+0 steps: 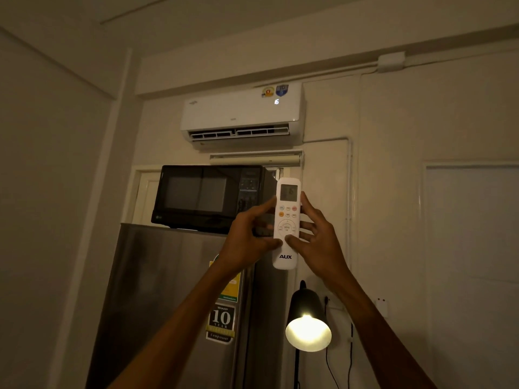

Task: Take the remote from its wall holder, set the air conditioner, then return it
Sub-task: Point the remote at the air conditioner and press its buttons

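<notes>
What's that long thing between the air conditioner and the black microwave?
In the head view, a rolled-up blind hangs between the air conditioner and the microwave.

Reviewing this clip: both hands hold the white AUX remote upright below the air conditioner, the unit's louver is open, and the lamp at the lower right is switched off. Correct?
Not quite. The head view shows the lamp switched on, its bulb glowing. The rest stands: the left hand and right hand hold the white AUX remote upright below the air conditioner, whose louver is open.
</notes>
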`<action>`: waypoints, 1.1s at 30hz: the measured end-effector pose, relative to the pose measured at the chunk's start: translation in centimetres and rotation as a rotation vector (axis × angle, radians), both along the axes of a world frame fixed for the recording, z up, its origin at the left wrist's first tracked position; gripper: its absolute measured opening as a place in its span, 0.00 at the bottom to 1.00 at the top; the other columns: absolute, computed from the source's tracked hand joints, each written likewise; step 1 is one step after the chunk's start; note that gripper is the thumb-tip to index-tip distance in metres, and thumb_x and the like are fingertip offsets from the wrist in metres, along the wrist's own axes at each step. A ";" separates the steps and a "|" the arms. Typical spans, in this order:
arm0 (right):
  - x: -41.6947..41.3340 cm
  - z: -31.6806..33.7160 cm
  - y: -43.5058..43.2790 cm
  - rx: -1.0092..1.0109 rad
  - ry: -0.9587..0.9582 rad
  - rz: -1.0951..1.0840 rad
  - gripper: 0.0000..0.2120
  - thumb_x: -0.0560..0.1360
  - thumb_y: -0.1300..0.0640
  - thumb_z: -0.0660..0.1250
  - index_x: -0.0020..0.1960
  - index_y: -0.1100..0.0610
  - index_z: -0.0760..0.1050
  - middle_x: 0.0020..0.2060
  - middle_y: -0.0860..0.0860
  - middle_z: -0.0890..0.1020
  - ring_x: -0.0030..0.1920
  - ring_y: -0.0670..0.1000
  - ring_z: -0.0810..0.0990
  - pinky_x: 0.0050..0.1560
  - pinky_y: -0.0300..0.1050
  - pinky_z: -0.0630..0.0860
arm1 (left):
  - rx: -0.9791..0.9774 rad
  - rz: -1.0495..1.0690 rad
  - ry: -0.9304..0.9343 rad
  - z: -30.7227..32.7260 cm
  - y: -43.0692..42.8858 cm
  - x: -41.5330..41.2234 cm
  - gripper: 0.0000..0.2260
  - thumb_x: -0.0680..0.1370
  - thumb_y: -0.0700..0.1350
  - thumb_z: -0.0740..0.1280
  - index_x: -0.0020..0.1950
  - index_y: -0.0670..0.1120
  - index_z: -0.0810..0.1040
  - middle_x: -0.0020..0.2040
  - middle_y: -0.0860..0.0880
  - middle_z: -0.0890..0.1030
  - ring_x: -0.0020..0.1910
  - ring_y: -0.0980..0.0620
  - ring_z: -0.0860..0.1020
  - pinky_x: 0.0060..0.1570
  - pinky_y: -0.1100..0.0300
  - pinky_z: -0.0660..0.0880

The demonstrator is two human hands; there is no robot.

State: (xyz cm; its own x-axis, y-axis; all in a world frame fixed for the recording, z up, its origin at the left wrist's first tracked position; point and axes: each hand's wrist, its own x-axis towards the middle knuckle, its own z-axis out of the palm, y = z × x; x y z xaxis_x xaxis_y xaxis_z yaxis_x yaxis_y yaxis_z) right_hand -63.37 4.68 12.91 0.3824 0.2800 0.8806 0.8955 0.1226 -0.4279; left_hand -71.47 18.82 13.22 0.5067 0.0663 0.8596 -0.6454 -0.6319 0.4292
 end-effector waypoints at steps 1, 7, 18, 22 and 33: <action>0.0 0.1 0.1 0.001 -0.001 -0.001 0.38 0.70 0.67 0.70 0.73 0.49 0.56 0.66 0.51 0.70 0.63 0.50 0.72 0.47 0.36 0.78 | 0.004 0.003 0.000 0.1 0.1 0.1 0.35 0.69 0.33 0.72 0.72 0.51 0.64 0.63 0.47 0.75 0.55 0.52 0.79 0.44 0.65 0.81; -0.1 0.6 0.3 0.011 -0.015 0.008 0.38 0.70 0.66 0.70 0.73 0.48 0.56 0.66 0.52 0.70 0.64 0.51 0.72 0.54 0.46 0.78 | 0.015 0.017 -0.010 0.6 0.2 0.2 0.35 0.69 0.33 0.72 0.72 0.51 0.64 0.64 0.47 0.75 0.54 0.54 0.79 0.40 0.73 0.78; -0.3 0.9 0.4 0.092 -0.030 0.013 0.32 0.73 0.65 0.66 0.71 0.47 0.59 0.64 0.52 0.72 0.61 0.52 0.75 0.45 0.38 0.79 | 0.001 0.020 -0.026 0.7 0.1 0.1 0.35 0.69 0.33 0.72 0.72 0.52 0.64 0.64 0.49 0.75 0.54 0.52 0.80 0.41 0.71 0.79; -0.3 0.7 0.5 0.149 -0.031 -0.006 0.28 0.74 0.63 0.66 0.71 0.49 0.62 0.61 0.48 0.73 0.59 0.50 0.76 0.41 0.33 0.79 | -0.013 0.007 -0.025 0.5 -0.3 -0.1 0.35 0.69 0.33 0.72 0.72 0.52 0.64 0.64 0.48 0.75 0.54 0.52 0.79 0.42 0.69 0.80; -0.6 0.6 0.9 0.297 0.000 -0.042 0.23 0.74 0.60 0.66 0.68 0.51 0.68 0.59 0.42 0.74 0.55 0.51 0.79 0.45 0.41 0.81 | -0.006 0.028 -0.031 0.3 -0.8 -0.1 0.35 0.69 0.33 0.73 0.72 0.50 0.64 0.63 0.47 0.75 0.55 0.50 0.80 0.48 0.58 0.82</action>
